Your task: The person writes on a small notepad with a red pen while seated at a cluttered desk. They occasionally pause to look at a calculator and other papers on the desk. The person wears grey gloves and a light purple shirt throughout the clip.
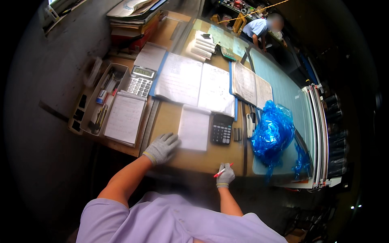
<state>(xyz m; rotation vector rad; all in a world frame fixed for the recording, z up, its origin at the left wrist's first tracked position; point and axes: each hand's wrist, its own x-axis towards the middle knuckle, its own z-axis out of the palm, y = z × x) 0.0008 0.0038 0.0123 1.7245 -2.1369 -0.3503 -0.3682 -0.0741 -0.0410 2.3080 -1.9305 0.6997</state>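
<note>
My left hand (163, 148), in a grey knit glove, lies flat on the table at the lower left corner of a written sheet of paper (194, 128). My right hand (226, 175), gloved the same way, is closed round a red and white pen (223, 170) near the table's front edge. A black calculator (221, 130) sits between that sheet and two small dark blocks (237, 134). Beyond the sheet, an open ledger (180, 81) with blue covers and handwritten pages spreads across the table. A second open book (249, 83) with worn pages lies to its right.
Crumpled blue plastic film (273, 131) is heaped on the right, beside a stapler (250, 124). On the left are a box of stationery (97, 109), a notepad (125, 117) and a silver calculator (140, 82). Stacked folders (133, 30) rise behind. Another person (256, 30) leans over at the far right.
</note>
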